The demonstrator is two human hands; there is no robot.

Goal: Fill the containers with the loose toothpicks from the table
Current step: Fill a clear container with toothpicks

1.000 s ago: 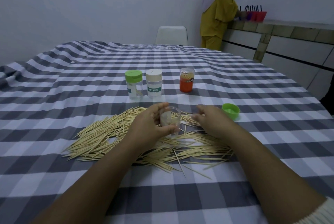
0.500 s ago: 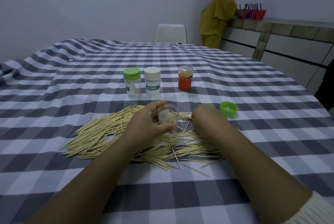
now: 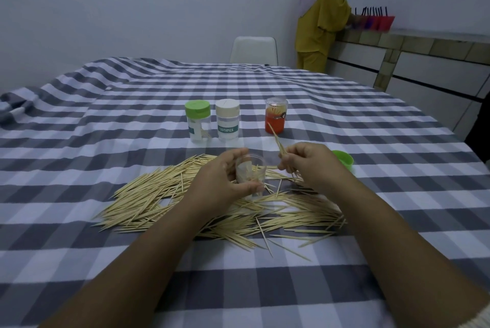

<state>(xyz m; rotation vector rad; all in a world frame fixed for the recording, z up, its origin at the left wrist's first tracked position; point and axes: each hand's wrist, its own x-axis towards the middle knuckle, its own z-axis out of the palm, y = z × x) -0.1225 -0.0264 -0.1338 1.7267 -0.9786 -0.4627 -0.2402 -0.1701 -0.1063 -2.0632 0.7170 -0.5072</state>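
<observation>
Toothpicks (image 3: 281, 148), a small bunch, are pinched in the right hand (image 3: 309, 166), long axis tilted up and far-left; the clear open container (image 3: 250, 175), gripped upright by the left hand (image 3: 225, 184), sits just left of them (the loose pile (image 3: 159, 195) lies beneath); the white-capped jar (image 3: 227, 123) reads "TOOTHPICK".

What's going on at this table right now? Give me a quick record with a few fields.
left hand: the left hand holds a clear open container over the pile
right hand: the right hand pinches a small bunch of toothpicks beside the container
loose toothpicks: a wide pile on the checked tablecloth
other containers: green-lidded jar, white-lidded jar, orange jar, all standing behind the pile
loose lid: green lid right of the hands
</observation>
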